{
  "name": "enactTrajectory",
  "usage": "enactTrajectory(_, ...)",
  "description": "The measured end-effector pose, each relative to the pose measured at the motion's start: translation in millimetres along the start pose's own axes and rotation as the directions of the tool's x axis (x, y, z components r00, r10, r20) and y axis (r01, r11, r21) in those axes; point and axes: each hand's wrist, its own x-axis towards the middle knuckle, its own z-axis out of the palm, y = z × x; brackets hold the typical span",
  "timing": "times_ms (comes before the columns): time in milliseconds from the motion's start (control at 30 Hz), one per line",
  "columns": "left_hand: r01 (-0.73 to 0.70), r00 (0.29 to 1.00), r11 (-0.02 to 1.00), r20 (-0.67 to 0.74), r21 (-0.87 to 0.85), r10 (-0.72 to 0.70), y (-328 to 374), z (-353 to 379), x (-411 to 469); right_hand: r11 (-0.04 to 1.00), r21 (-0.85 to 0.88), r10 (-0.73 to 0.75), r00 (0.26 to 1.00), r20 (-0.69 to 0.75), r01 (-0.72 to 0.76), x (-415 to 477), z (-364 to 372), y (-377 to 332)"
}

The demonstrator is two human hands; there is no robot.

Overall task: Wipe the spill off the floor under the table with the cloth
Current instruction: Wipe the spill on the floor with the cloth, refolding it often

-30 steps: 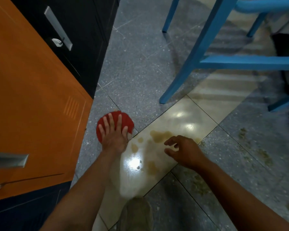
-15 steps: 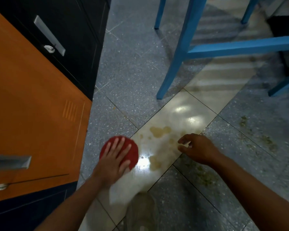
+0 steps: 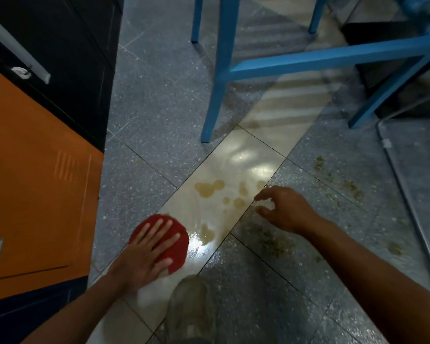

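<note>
Dim scene; overhead light glares on the glossy cream floor tile (image 3: 236, 167); edges darkened, bowed, slightly blurred.

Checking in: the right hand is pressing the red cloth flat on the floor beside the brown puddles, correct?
Not quite. The head view shows the left hand pressing the red cloth flat on the floor beside the brown puddles. The right hand is empty.
</note>
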Motion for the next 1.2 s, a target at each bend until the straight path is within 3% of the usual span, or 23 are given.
enactTrajectory(67,0.18,0.981,0.983,-0.067,-0.032,-0.182,-18.9,-1.2,26.0,0.999,-0.008,0.031,0.999,-0.008,-0.031,-7.6,1.4,8.8)
enactTrajectory(133,0.469,0.872,0.875,-0.095,-0.118,-0.48,-19.2,-6.5,74.8,1.0,0.008,0.03,1.0,0.001,-0.03,-12.7,7.5,7.3)
enactTrajectory(200,0.608,0.774,0.778,-0.1,-0.157,-0.625,5.7,-7.0,109.2,0.999,0.048,0.018,1.0,0.005,-0.018,-18.3,14.2,1.9)
enactTrajectory(233,0.572,0.802,0.807,-0.105,-0.147,-0.588,25.2,-4.2,114.5,0.998,0.067,0.013,1.0,0.009,-0.013,-20.3,16.4,-0.5)
enactTrajectory(267,0.467,0.875,0.877,-0.082,-0.114,-0.476,46.8,-1.3,108.9,0.997,0.078,0.009,1.0,0.016,-0.01,-22.2,18.7,-1.8)
enactTrajectory(333,0.13,0.99,0.991,-0.045,-0.017,-0.131,76.3,4.6,73.7,0.997,0.082,0.012,1.0,0.012,-0.013,-24.9,16.3,-2.4)
enactTrajectory(400,-0.131,0.991,0.991,0.011,0.013,0.131,58.6,-0.5,49.3,0.996,0.089,0.015,1.0,-0.008,-0.015,-26.1,8.5,1.4)
enactTrajectory(467,-0.155,0.988,0.985,-0.004,0.071,0.156,18.3,-6.7,57.3,0.995,0.101,0.024,0.999,-0.034,-0.021,-27.7,2.2,10.4)
enactTrajectory(533,0.08,0.996,0.996,-0.035,0.029,-0.079,-6.9,-12.9,82.5,0.994,0.095,0.054,0.997,-0.051,-0.049,-32.5,3.0,21.7)
enactTrajectory(600,0.379,0.924,0.922,-0.025,-0.077,-0.382,-3.2,-21.9,117.3,0.994,0.082,0.069,0.998,-0.017,-0.067,-37.4,9.1,22.8)
enactTrajectory(667,0.546,0.835,0.82,0.028,-0.169,-0.55,24.1,-26.1,146.8,0.995,0.081,0.055,0.998,0.042,-0.058,-38.3,17.6,15.2)
enactTrajectory(700,0.532,0.844,0.829,0.026,-0.169,-0.536,43.0,-25.5,154.7,0.995,0.082,0.048,0.997,0.055,-0.053,-37.7,20.9,11.2)
enactTrajectory(733,0.438,0.897,0.886,0.008,-0.152,-0.442,63.9,-21.8,154.2,0.995,0.082,0.043,0.998,0.054,-0.047,-37.0,23.2,8.6)
enactTrajectory(800,0.088,0.996,0.993,0.021,-0.077,-0.087,97.7,-11.0,126.1,0.996,0.079,0.034,0.999,0.036,-0.037,-35.0,24.2,5.8)
enactTrajectory(867,-0.201,0.978,0.98,0.053,-0.014,0.201,95.7,-7.0,90.9,0.996,0.076,0.037,0.999,0.022,-0.039,-34.4,18.9,8.8)
enactTrajectory(933,-0.273,0.96,0.962,0.074,0.021,0.271,54.6,-9.8,87.4,0.997,0.048,0.061,0.998,0.001,-0.061,-34.9,12.7,20.1)
enactTrajectory(967,-0.215,0.975,0.975,0.068,0.053,0.211,32.9,-13.6,95.1,0.997,0.017,0.079,0.997,-0.015,-0.079,-36.2,10.6,28.2)
enactTrajectory(1033,0.064,0.997,0.998,0.044,0.004,-0.064,2.6,-25.6,123.4,0.993,-0.053,0.105,0.994,-0.035,-0.107,-41.3,10.6,40.4)
enactTrajectory(1133,0.453,0.889,0.889,0.11,-0.064,-0.445,11.7,-41.6,177.2,0.996,-0.051,0.07,0.997,-0.023,-0.071,-51.3,19.1,37.0)
enactTrajectory(1200,0.461,0.885,0.882,0.128,-0.101,-0.448,38.9,-39.3,200.2,0.998,-0.051,0.04,0.999,-0.031,-0.041,-55.8,25.1,33.9)
